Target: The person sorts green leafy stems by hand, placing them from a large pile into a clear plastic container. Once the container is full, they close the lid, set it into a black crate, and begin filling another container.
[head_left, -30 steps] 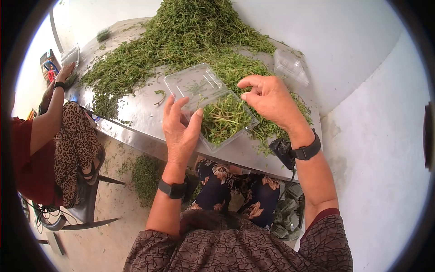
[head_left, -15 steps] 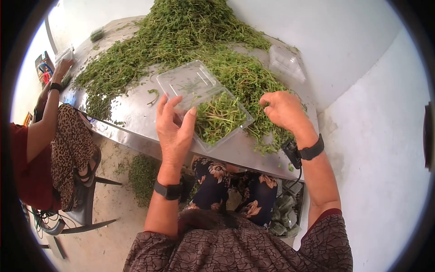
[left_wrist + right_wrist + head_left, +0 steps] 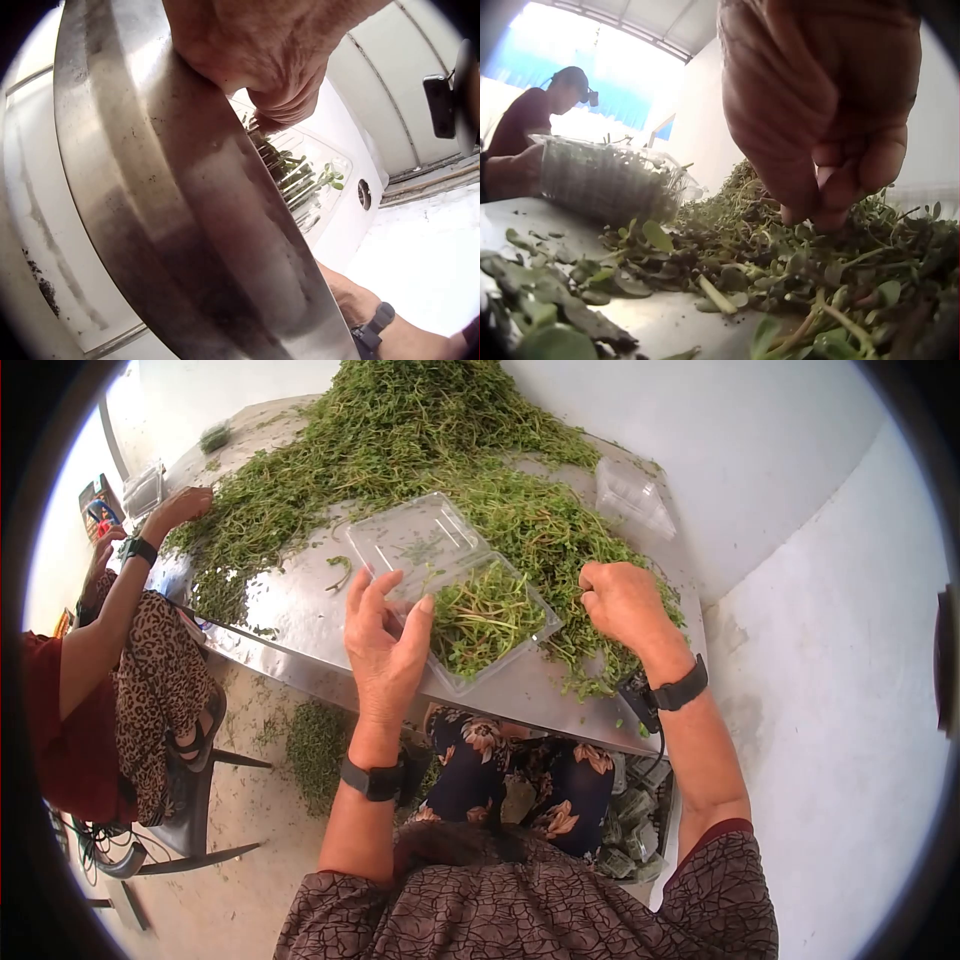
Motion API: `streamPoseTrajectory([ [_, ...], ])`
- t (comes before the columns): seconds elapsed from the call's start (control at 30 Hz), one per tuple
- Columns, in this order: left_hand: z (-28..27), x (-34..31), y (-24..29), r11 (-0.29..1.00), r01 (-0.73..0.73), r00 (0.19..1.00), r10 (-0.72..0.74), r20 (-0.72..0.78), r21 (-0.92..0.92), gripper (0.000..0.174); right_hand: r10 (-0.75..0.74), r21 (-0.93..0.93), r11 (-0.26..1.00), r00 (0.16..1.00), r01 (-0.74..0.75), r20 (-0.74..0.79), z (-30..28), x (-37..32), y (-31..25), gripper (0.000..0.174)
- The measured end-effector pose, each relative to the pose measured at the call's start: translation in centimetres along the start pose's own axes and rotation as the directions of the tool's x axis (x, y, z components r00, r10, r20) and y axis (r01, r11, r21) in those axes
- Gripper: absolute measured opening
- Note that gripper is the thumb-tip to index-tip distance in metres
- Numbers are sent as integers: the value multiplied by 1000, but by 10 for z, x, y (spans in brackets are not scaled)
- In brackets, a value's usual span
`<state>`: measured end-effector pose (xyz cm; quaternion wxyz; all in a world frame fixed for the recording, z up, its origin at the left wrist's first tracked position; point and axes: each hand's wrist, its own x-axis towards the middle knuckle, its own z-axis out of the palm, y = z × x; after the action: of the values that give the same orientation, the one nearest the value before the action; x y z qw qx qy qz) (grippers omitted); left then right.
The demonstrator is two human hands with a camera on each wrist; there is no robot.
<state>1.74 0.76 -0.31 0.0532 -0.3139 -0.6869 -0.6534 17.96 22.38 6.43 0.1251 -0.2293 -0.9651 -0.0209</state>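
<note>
My left hand [image 3: 385,650] holds a clear plastic clamshell box [image 3: 460,682] by its left side, thumb over the edge. Leafy green stems [image 3: 485,615], which look like purslane, fill the box's base. Its hinged lid [image 3: 405,535] lies folded back, away from me. To the right of the box, my right hand [image 3: 632,608] has its fingers curled down into the loose greens [image 3: 560,535]. In the right wrist view, its fingertips [image 3: 829,217] pinch together among the sprigs. What lies between them is mostly hidden.
A large heap of greens [image 3: 420,410] covers the back of the metal table [image 3: 290,585]. Empty clear boxes [image 3: 635,500] lie at the right by the wall. At the left a second person [image 3: 75,710] sits reaching over the table. Packed boxes [image 3: 630,825] stand below the table's edge.
My right hand has moved from over the box to the loose greens on its right. The box and left hand shifted slightly left in view. The other person's hand moved toward the heap.
</note>
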Motion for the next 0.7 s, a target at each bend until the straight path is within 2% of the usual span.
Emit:
streamPoseTrajectory([
  [0.03,0,0,-1,1000,0,1000,0,-2,0,36,-16,44,999,997,19,-81,-1,-1,0,4],
  [0.07,0,1,-3,1000,-8,1000,8,3,13,36,-17,44,999,997,20,-82,-3,-2,-1,4],
  [0.13,0,0,-2,1000,-16,1000,16,7,24,36,78,142,988,993,-66,-84,-12,-5,-5,6],
  [0.23,2,0,0,1000,8,1000,-8,-17,-29,37,97,170,982,989,-77,-112,-16,-5,-1,10],
  [0.27,3,0,-2,999,-23,999,22,-40,-22,36,95,169,983,989,-76,-112,-19,-6,-1,10],
  [0.43,4,0,-3,999,-53,997,52,-62,-12,36,160,356,931,969,-83,-191,-31,-4,-5,15],
  [0.67,5,1,-5,997,-62,996,58,-72,-47,36,136,475,879,975,-37,-174,-52,7,-47,14],
  [0.7,5,1,-5,996,-72,995,68,-77,-44,36,54,476,877,972,64,-230,-49,10,-51,13],
])
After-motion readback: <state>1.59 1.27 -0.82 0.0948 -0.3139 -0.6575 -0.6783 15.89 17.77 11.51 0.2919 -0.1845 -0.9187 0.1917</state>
